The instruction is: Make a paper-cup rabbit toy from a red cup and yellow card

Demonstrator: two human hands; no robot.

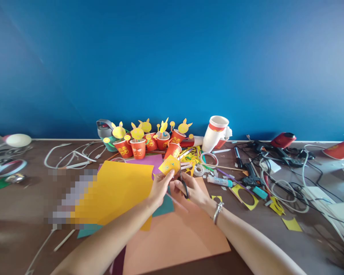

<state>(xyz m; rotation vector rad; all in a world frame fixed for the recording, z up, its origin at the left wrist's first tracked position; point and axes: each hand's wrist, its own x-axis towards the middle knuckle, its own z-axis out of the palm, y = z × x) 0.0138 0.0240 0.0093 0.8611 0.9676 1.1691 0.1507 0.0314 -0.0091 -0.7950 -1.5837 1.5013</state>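
Note:
A small piece of yellow paper (168, 165) with printed or drawn marks is pinched between the thumb and fingers of my left hand (161, 186). My right hand (193, 191) grips black-handled scissors (184, 186), whose blades point up beside the paper's right edge. Whether the blades touch the paper I cannot tell. Beneath both hands lie an orange-pink sheet (174, 244) and a teal sheet (165, 205). To the left of my left hand is a large golden-yellow sheet (123, 191).
Red paper cups (138, 149) with yellow paper animal figures stand along the wall. Stacked white cups (215, 133) rise to their right. A glue gun (250, 175), a tube (220, 181), yellow offcuts (245, 196) and tangled cables (292, 194) crowd the right side. Tape rolls (13, 168) lie far left.

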